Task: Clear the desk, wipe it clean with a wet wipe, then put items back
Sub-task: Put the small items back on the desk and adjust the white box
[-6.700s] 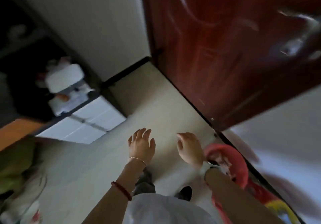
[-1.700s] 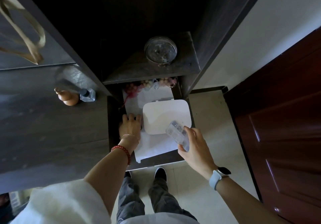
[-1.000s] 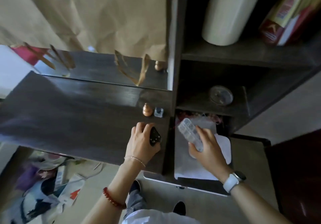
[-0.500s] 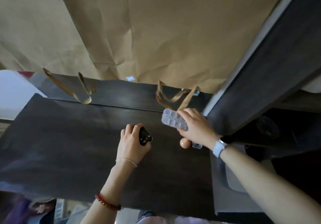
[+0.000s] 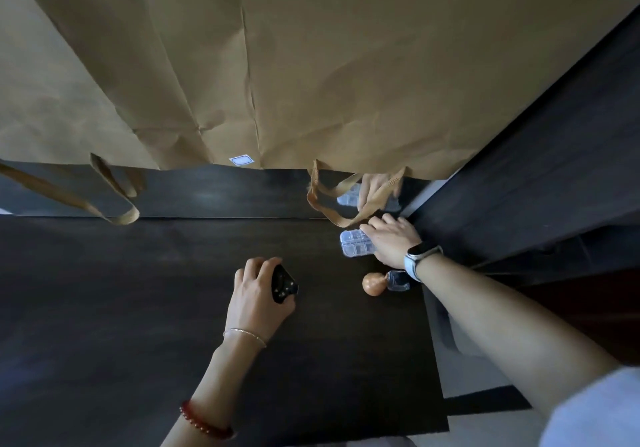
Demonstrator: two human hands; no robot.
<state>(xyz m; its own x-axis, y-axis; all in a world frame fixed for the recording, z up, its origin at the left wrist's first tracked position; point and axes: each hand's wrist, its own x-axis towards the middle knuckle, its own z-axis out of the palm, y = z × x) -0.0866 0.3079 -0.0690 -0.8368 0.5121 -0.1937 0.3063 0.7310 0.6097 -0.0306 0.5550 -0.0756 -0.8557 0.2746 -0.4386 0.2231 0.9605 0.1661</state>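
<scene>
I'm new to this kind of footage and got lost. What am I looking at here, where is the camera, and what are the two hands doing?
There is no machine: a person is working with two bare hands, filmed by one wide-angle camera worn on the head, looking forward and down. That is why both forearms enter from the bottom of the picture.

The dark surface is the desk. Behind it hangs brown paper, with a mirror strip below that reflects the right hand.

The left hand grips a small black remote with buttons, just above or on the desk. The right hand, with a watch on its wrist, holds a clear compartment box at the desk's back right corner. In front of it stand a small orange gourd figure and a small glass bottle, side by side.
</scene>
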